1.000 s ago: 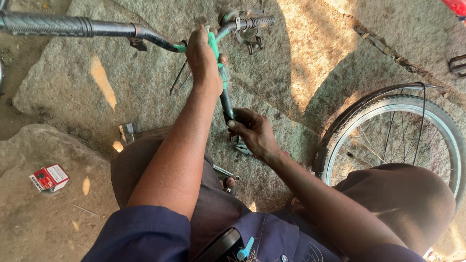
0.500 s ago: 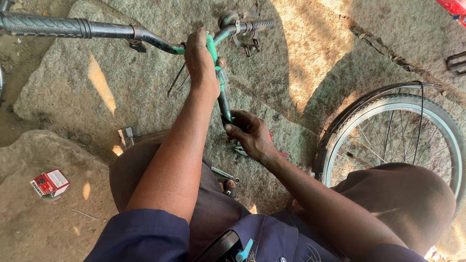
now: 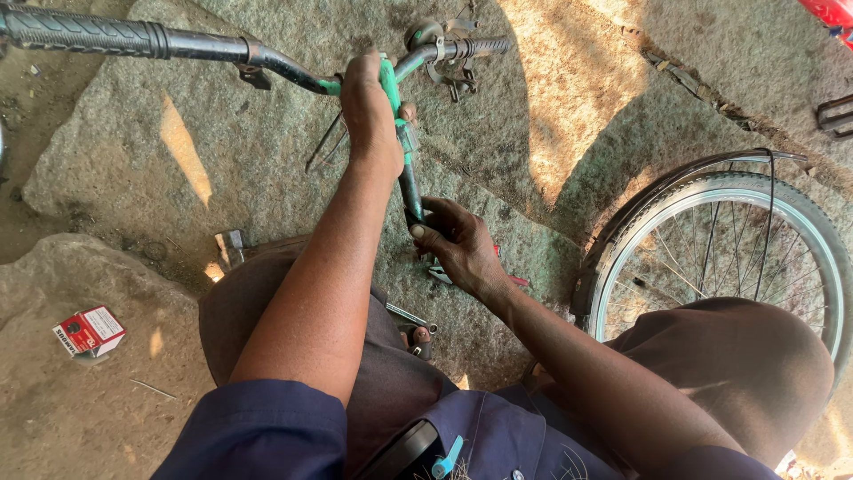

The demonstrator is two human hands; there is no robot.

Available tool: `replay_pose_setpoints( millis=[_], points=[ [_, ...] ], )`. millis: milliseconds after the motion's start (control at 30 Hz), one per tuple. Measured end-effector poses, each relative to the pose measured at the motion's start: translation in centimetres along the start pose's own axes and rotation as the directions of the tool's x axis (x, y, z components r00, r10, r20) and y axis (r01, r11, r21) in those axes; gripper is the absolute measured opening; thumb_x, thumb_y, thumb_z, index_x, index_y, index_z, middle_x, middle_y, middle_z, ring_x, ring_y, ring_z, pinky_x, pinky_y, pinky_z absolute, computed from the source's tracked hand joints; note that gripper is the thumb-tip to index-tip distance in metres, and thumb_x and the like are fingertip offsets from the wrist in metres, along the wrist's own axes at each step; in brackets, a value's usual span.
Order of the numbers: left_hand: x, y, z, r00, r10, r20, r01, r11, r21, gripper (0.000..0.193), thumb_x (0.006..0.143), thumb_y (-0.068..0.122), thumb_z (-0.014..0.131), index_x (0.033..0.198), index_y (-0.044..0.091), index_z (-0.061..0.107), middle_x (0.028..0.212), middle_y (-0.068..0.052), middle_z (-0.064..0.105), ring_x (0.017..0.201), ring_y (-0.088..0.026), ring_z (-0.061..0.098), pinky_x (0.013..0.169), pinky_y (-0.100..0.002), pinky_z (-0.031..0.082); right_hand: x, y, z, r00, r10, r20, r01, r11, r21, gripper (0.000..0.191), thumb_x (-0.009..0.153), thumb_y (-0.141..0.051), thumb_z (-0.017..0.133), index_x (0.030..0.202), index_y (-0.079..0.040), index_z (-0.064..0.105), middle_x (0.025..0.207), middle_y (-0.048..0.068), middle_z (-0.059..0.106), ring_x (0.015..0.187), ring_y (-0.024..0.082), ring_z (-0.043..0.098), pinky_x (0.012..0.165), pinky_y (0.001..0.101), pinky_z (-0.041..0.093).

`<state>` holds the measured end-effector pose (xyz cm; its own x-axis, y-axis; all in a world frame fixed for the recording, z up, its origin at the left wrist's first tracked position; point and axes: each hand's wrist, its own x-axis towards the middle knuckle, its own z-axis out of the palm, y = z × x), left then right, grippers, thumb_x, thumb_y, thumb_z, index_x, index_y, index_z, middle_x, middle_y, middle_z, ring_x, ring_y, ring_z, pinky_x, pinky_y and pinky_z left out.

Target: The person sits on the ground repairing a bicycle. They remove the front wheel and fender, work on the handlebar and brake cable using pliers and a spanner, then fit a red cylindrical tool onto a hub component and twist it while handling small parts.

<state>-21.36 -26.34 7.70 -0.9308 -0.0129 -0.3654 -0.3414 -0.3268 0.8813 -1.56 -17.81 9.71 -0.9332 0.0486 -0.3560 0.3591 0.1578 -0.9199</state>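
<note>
Gripping the green stem (image 3: 391, 84), left hand (image 3: 371, 111) hides its top.

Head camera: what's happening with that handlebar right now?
A person sits on stony ground with a bicycle handlebar held upright. The left hand grips the green stem near the top, and the right hand holds the black lower end of the stem. A bicycle wheel lies to the right, a small red box to the left.
</note>
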Motion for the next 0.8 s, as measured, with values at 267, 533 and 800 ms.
replay_pose_setpoints(
  millis=[267,533,800],
  points=[
    [-0.1,-0.1,-0.1,0.998,0.002,0.060,0.004,0.995,-0.101,0.051,0.094,0.048,0.052,0.118,0.003,0.060,0.118,-0.018,0.057,0.071,-0.015,0.051,0.047,-0.025,0.049,-0.2,-0.6,0.0,1.000,-0.006,-0.029,0.006,1.000,-0.007,0.056,0.094,-0.027,0.071,0.142,-0.002,0.055,0.104,0.013,0.077,0.084,0.015,0.075,0.077,0.0328,0.066],
    [-0.3,0.2,-0.1,0.999,-0.032,0.010,0.033,0.993,-0.114,0.051,0.095,0.050,0.047,0.121,0.007,0.055,0.117,-0.016,0.052,0.078,-0.013,0.052,0.050,-0.027,0.048,-0.5,-0.8,0.0,1.000,-0.016,-0.021,0.016,1.000,-0.017,0.056,0.096,-0.029,0.070,0.142,-0.001,0.055,0.103,0.013,0.077,0.086,0.016,0.075,0.079,0.0341,0.064],
    [-0.4,0.7,0.0,0.997,-0.079,-0.005,0.078,0.996,-0.049,0.048,0.097,0.047,0.044,0.119,0.006,0.057,0.112,-0.012,0.060,0.072,-0.013,0.053,0.049,-0.026,0.048,-0.8,-1.2,0.0,1.000,-0.021,-0.017,0.021,0.999,-0.029,0.061,0.096,-0.033,0.068,0.147,-0.004,0.050,0.105,0.012,0.076,0.089,0.016,0.075,0.082,0.0347,0.064]
  ],
)
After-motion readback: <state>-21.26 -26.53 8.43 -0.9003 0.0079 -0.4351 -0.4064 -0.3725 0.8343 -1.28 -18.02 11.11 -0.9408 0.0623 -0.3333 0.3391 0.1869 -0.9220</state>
